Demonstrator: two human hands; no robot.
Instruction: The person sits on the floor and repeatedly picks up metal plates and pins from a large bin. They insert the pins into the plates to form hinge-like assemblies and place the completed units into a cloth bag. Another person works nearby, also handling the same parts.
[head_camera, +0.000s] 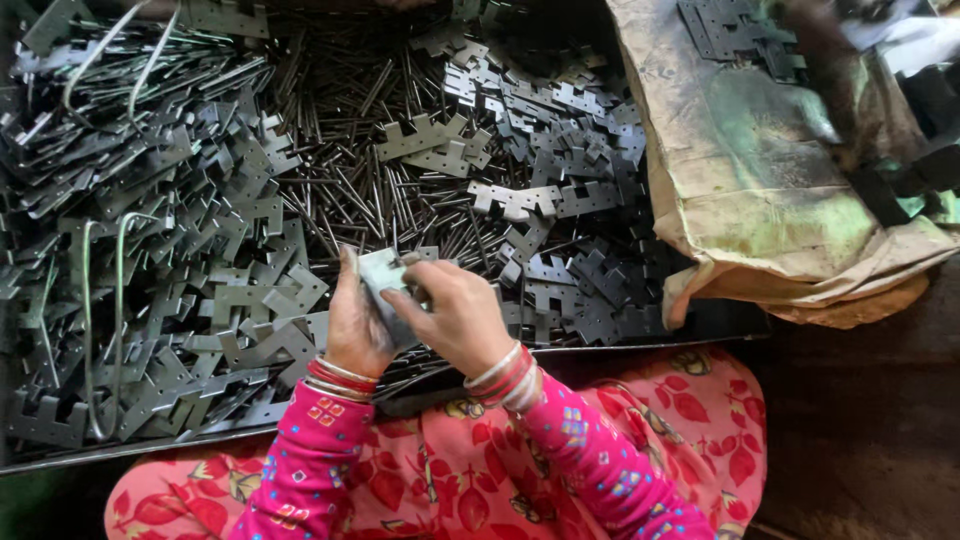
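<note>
Closest is a lap in pink cloth with red leaves (480, 490). Just above it, the left hand (355, 325) and right hand (455, 315) hold one flat grey metal hinge plate (383, 275), fingers pinched on it. Beyond them lie heaps of grey notched metal plates (200, 260) and thin metal pins (370, 140). A dirty brown sack (750, 170) sits far right.

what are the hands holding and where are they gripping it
Both hands hold one flat grey metal hinge plate above the tray. The left hand grips its left edge, and the right hand pinches its right side, with the fingers covering much of the plate.
</note>
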